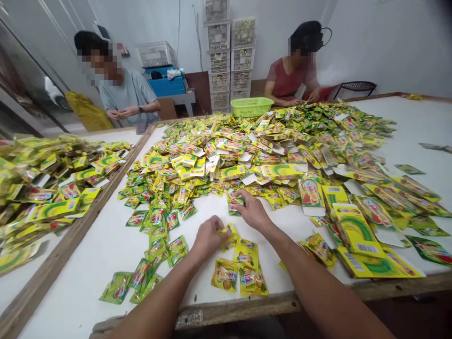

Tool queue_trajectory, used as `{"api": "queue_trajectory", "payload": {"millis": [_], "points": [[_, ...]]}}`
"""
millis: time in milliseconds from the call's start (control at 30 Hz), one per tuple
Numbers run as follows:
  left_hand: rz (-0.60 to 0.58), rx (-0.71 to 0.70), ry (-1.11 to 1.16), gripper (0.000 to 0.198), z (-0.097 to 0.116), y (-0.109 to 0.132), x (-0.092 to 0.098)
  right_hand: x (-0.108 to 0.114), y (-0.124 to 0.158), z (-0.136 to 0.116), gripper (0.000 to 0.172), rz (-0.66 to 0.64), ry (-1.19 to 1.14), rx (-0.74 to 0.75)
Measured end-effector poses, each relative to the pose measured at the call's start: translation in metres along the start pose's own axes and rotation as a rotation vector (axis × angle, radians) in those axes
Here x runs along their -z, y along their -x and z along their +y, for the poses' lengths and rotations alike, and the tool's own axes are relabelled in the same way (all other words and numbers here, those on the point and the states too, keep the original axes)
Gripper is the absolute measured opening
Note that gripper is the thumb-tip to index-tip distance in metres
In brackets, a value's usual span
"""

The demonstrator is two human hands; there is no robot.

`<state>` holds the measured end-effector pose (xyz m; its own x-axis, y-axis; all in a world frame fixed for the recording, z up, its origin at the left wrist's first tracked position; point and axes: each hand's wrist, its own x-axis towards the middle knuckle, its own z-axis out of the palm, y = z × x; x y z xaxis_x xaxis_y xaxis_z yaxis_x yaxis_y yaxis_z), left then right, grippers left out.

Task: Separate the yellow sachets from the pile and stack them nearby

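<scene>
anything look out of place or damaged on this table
Nothing looks clearly torn or spilled. A stray green packet stands out mildly: it lies alone on the white tabletop, just off the right side of the big heap, while most others are piled or clustered together.

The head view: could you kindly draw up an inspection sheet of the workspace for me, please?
Surface: white tabletop with a wooden rim along the near edge.
Job's things: loose yellow packets near the hands; loose green packets by the left forearm.
Clutter: cartons heaped among more packets.
Left hand: fingers hold a yellow packet.
Right hand: fingers hold a green packet.
Cables: thin dark cord hanging at the back wall.
Surroundings: two co-workers, stacked crates, green basket.
</scene>
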<state>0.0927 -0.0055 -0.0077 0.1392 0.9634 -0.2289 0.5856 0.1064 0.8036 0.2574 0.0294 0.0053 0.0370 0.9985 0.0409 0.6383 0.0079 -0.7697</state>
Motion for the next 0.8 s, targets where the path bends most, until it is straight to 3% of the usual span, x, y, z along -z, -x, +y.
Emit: {"api": "queue_trajectory", "payload": {"millis": [67,167,333,467,633,800], "points": [[0.090,0.083,0.273,0.034,-0.009,-0.010,0.010,0.000,-0.001,-0.001,0.021,0.008,-0.082,-0.034],[0.120,0.168,0.634,0.041,-0.015,-0.018,0.018,-0.005,-0.001,-0.003,0.022,-0.060,-0.320,-0.055],[0.165,0.177,0.972,0.041,-0.006,-0.017,0.015,-0.021,0.008,-0.011,0.031,-0.203,-0.641,-0.028],[0.108,0.121,1.162,0.041,0.001,-0.012,0.008,-0.031,0.014,-0.016,0.022,-0.138,-0.500,-0.026],[0.088,0.108,1.223,0.042,0.004,-0.010,0.006,-0.033,0.018,-0.021,0.014,-0.069,-0.313,0.023],[0.134,0.115,1.250,0.037,0.006,-0.012,0.009,-0.037,0.019,-0.021,0.034,-0.034,-0.276,0.021]]}}
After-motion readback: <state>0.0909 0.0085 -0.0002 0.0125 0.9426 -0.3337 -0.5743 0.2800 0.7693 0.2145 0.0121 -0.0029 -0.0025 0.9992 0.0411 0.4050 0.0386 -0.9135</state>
